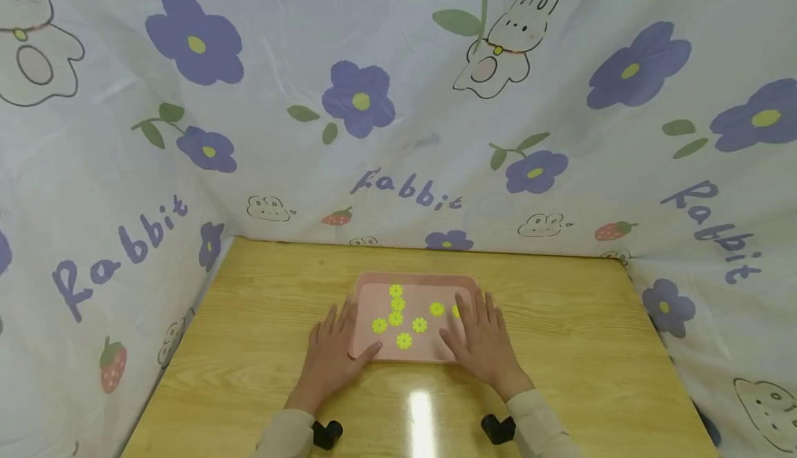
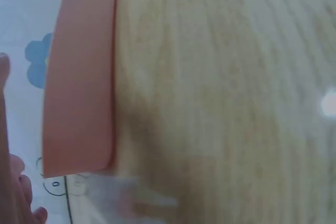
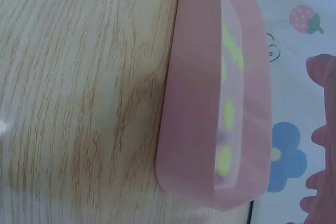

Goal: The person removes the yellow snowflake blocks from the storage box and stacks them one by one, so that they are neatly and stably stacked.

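Beige sleeves [image 1: 284, 436] are seen nearest the head camera; a smooth oblong pink tray [image 1: 417, 279], laid crosswise on the desk [image 1: 591, 354], is flanked by left hand [image 1: 334, 352] and right hand [image 1: 487, 347], fingers [image 1: 343, 317] released. At left wrist, its flat wall [image 2: 81, 93] is shown; at right, scalloped yellow discs [image 3: 229, 115] inside.

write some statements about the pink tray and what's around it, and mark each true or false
1. Yellow flower shapes show inside the pink tray. True.
2. The pink tray is round. False: it is rectangular with rounded corners.
3. The left grip holds a yellow flower shape. False: the left grip is spread at the tray's left side, holding nothing.
4. In the head view, the right grip hides part of the tray's right side. True.
5. The cloth is plain. False: the cloth bears purple flowers.
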Tool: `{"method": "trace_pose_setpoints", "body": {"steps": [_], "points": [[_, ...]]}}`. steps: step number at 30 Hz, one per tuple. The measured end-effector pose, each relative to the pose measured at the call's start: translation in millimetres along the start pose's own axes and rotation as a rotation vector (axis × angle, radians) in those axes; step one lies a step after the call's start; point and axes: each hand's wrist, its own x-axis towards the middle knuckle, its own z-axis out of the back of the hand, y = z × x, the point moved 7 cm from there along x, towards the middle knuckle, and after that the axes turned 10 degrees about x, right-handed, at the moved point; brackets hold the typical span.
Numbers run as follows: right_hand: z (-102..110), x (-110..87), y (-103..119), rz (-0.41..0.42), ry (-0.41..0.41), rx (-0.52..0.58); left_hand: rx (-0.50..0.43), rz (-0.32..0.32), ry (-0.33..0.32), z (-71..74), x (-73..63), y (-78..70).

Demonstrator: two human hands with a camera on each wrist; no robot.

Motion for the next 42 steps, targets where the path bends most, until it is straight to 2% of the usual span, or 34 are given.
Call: {"method": "trace_pose_setpoints", "body": {"steps": [6,11,17,23,28,35,38,42], "points": [[-8.0,-3.2,-6.6,-0.035,0.046,0.051,-0.058,-0.007,0.006,-15.5,-8.5,0.3],[-10.4,-4.8,-8.2,-0.054,0.062,0.075,-0.111,-0.010,-0.024,-25.0,-15.0,4.4],[-15.7,-4.7,-11.0,-0.071,0.083,0.131,-0.163,-0.002,-0.060,-28.0,-20.1,11.5],[-22.6,-4.5,-12.5,-0.036,0.071,0.172,-0.218,0.008,-0.106,-31.3,-23.4,16.8],[-21.8,-3.0,-9.5,-0.001,0.029,0.177,-0.256,0.001,-0.150,-35.8,-23.6,17.7],[-17.6,6.6,0.1,0.129,-0.088,0.179,-0.240,-0.035,-0.197,-38.0,-17.8,14.4],[-21.1,13.3,0.6,0.113,-0.073,0.225,-0.235,-0.041,-0.199,-38.3,-14.9,14.3],[-29.8,22.2,-0.7,0.054,-0.017,0.279,-0.229,-0.046,-0.200,-37.4,-12.1,15.9]]}}
